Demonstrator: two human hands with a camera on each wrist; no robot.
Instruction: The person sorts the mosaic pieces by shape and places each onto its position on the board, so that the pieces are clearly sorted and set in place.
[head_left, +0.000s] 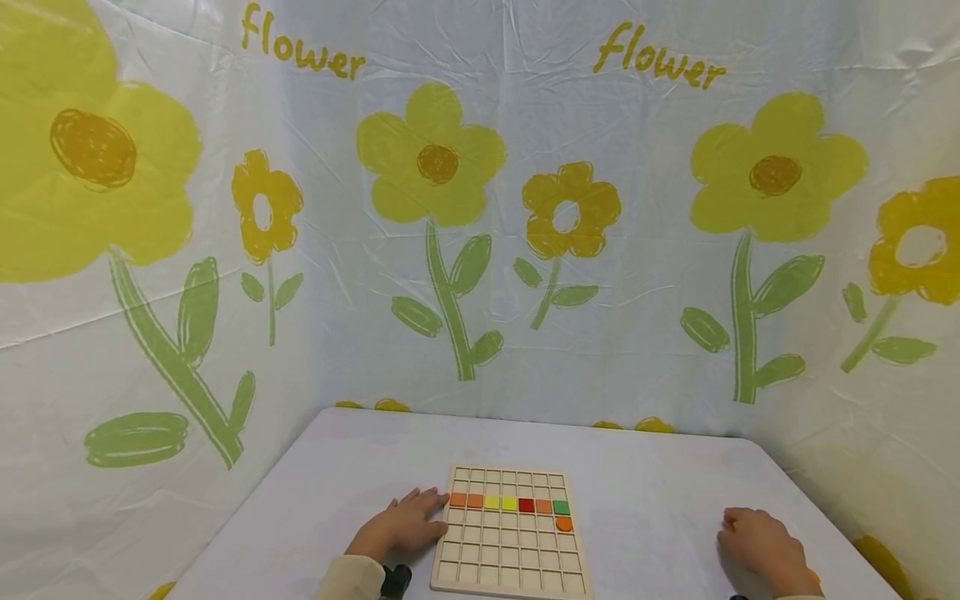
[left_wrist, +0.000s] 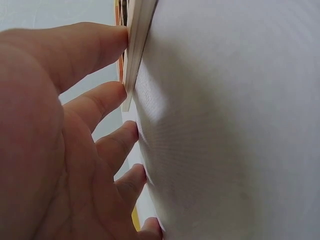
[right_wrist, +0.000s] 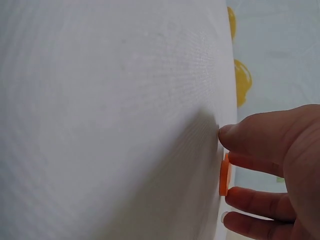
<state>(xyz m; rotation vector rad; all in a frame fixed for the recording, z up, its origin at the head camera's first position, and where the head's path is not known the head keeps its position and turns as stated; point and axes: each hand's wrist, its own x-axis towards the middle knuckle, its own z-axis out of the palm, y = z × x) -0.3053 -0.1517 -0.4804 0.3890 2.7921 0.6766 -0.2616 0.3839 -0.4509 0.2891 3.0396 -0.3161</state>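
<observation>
My left hand lies beside a wooden grid board, fingers spread; in the left wrist view, the thumb and a fingertip of the hand touch the board's edge. A row of coloured squares, including a red one, crosses the board. Below the green square at its right end sits an orange disc. Far to the right, my right hand rests low over the table. In the right wrist view, the fingers of that hand bend loosely about an orange piece; a firm hold cannot be seen.
The white table extends between the board and my right hand. A bit of orange shows beside the right wrist. Cloth walls with printed flowers stand behind the table and at both sides.
</observation>
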